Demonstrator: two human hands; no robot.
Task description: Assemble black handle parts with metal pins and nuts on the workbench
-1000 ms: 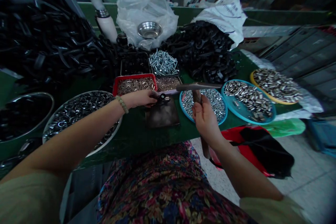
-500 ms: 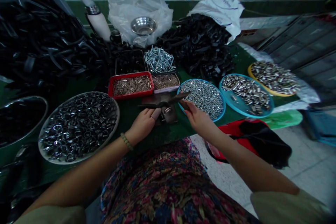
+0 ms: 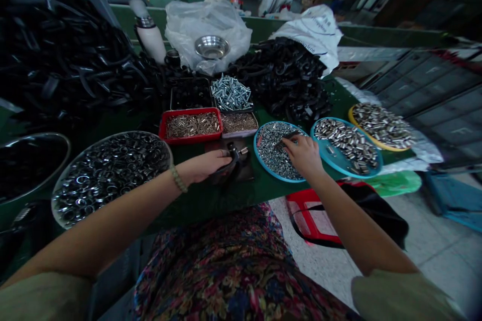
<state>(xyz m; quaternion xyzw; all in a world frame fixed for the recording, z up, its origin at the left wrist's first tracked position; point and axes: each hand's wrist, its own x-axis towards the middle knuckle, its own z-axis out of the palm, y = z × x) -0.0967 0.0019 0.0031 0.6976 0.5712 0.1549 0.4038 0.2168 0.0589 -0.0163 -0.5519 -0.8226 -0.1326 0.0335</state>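
Note:
My left hand [image 3: 205,164] is closed on a small black metal clamp [image 3: 235,154] and presses it onto a dark metal plate [image 3: 241,173] on the green table. A bead bracelet is on that wrist. My right hand [image 3: 304,154] lies knuckles-up over the blue tray of small shiny nuts [image 3: 269,153], its fingers curled. The dark head of a hammer [image 3: 288,136] sticks out from those fingers across the nuts. The handle is hidden under the hand.
A red tray of pins [image 3: 190,125] and a tray of screws [image 3: 230,93] sit behind the plate. A big pan of rings [image 3: 109,170] is at left. Trays of metal sleeves [image 3: 346,143] stand at right. Heaps of black parts [image 3: 289,77] fill the back. A red stool [image 3: 312,218] stands below.
The hammer was raised upright, then brought down. My right hand has carried it right onto the nut tray. My left hand has stayed with the clamp on the plate.

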